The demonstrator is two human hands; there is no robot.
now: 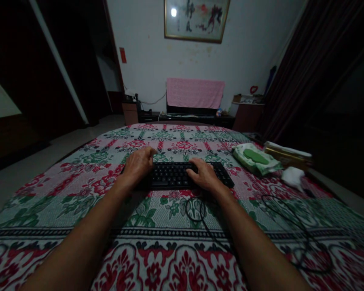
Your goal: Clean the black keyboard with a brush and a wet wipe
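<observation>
1. Keyboard (170, 173) lies at the middle of the frame, flat on a flowered tablecloth (139, 220), its long axis running left to right, across the line of both forearms.
2. The left hand (138, 162) is at the keyboard's left end, covering it. Its fingers are mostly hidden behind the back of the hand, so whether they press, pinch or merely rest I cannot tell.
3. The right hand (204, 173) lies over the keyboard right of centre, thumb and fingers apart, clamped on nothing. The number keys show beyond it, so it sits inboard of the right end, while the left hand is nearer its own end.
4. Between the hands, the middle keys are uncovered.
5. A black cable (210, 235) loops below the keyboard, near the right forearm; a green-and-white packet (255, 157) lies apart at centre right.
</observation>
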